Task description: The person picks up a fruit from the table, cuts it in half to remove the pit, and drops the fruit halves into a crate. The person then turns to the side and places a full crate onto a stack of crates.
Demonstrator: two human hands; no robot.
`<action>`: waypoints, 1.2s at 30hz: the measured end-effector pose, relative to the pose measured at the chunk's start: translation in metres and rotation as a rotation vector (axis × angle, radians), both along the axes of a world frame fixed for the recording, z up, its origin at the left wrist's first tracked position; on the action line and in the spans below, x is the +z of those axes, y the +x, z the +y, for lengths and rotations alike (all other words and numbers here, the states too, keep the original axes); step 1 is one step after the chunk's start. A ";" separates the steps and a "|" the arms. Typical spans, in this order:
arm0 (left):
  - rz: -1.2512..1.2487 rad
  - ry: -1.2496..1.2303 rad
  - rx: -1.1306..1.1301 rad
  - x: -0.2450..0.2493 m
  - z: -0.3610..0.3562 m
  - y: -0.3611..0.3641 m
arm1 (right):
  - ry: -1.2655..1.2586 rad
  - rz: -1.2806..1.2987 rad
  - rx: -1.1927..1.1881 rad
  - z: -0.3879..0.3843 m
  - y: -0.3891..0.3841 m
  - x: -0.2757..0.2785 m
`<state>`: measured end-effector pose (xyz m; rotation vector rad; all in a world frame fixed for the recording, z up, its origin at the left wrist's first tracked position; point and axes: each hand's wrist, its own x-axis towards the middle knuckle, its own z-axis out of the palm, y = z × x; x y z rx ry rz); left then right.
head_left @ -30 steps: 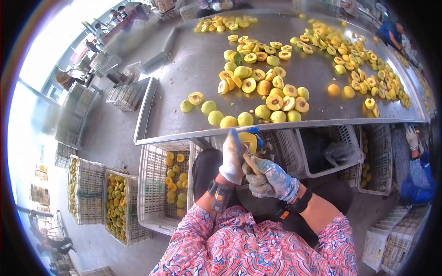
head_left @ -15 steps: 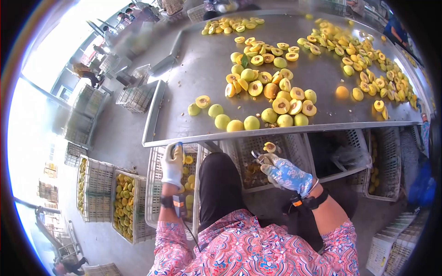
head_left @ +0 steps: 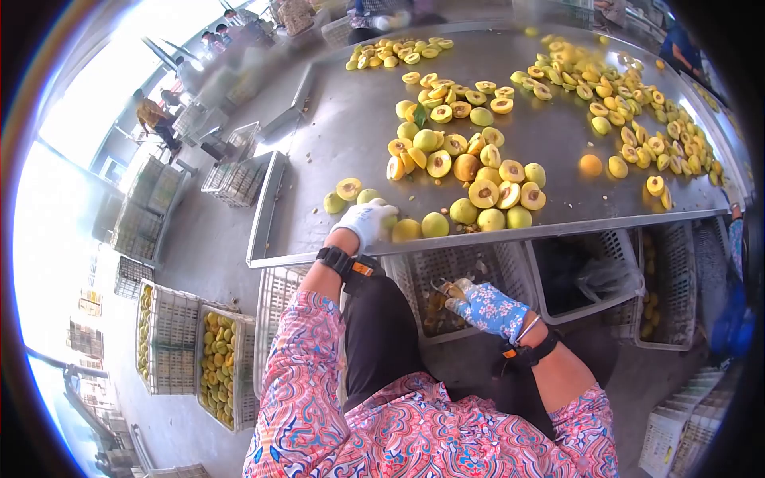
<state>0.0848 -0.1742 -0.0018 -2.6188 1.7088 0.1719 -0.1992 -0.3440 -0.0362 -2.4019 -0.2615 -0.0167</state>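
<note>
My left hand, in a white glove, reaches over the table's front edge, its blurred fingers curled over a yellow-green stone fruit that they mostly hide. Beside it lie a cut fruit half and whole fruits. My right hand, in a blue flowered glove, is closed around a small hand tool with a curved metal tip. It hangs below the table edge, over a crate with scraps in it.
Halved fruits with brown pits cover parts of the metal table. Its raised rim runs across in front of me. Crates of fruit stand left on the floor; a black-lined crate sits right. Other people work farther back.
My left hand has risen from beside the crate at lower left onto the fruit at the table edge. The fruit piece near my right hand's tool is gone from there; that hand has dipped slightly.
</note>
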 end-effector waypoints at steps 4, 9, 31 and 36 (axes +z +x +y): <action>0.817 -0.416 0.430 -0.001 0.028 0.011 | 0.458 0.287 -0.198 -0.002 0.002 0.045; 1.500 -0.953 0.275 0.025 0.029 -0.064 | 0.759 0.208 -0.266 0.011 0.012 0.040; 1.535 -1.190 0.401 0.004 -0.011 -0.159 | 0.479 -0.133 -0.441 0.056 0.014 0.025; 1.181 -1.270 0.421 -0.003 -0.026 -0.168 | 0.661 -0.241 -0.418 0.062 0.019 0.003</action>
